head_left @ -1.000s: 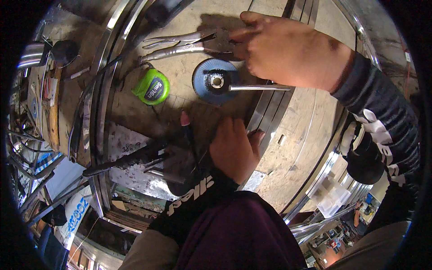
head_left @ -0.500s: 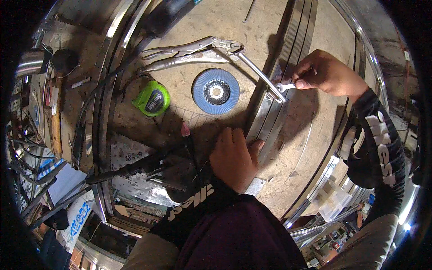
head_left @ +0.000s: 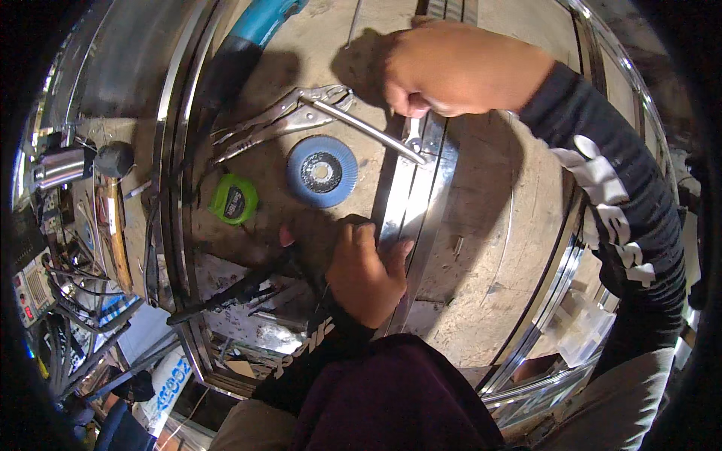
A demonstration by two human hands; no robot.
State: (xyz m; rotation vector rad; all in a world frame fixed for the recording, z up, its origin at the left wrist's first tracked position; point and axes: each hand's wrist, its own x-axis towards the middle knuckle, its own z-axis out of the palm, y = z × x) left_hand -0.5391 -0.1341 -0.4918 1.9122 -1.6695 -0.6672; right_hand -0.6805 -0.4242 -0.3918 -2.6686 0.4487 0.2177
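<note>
Here the right hand clenches a thin steel rod above the worktop; the left hand presses flat, grasping nothing, on the shiny metal strip, probably stiff, slippery, sharp-edged.

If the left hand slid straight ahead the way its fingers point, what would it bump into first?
Probably the blue round sanding disc. The left hand rests on the shiny metal strip, fingers pointing up the bench toward the disc, though depth is unclear.

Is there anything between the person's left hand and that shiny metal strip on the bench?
Nothing visible: the left hand already rests flat on the metal strip. The right hand holds a slim tool whose tip meets the same strip.
</note>
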